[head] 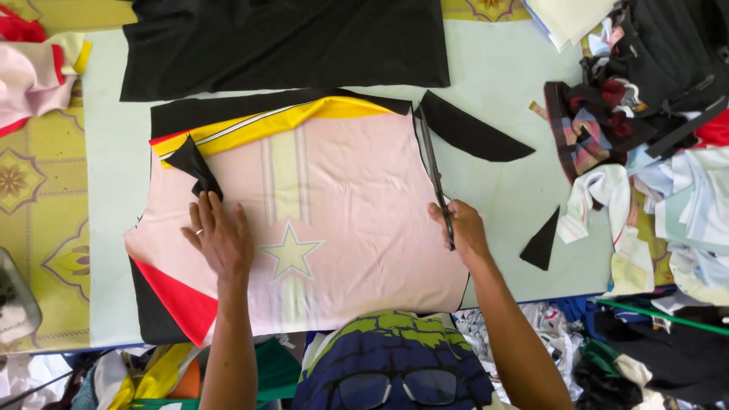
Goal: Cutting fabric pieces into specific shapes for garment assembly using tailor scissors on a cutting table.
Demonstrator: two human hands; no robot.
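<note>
A pale pink garment piece (342, 197) with a yellow star, red and yellow trim lies flat over black fabric on the light green table (493, 76). My left hand (219, 237) presses flat on the pink piece, fingers spread, just below a small black scrap (194, 165). My right hand (461, 228) grips dark scissors (433, 171), whose blades run up along the pink piece's right edge to its top corner. A curved black offcut (471, 133) lies right of the blades.
A large black cloth (288, 45) lies at the back. Piled mixed clothes (645, 137) fill the right side. A black triangle scrap (541, 241) sits near the right. Pink and red fabric (34, 68) lies at far left on patterned yellow cloth (42, 228).
</note>
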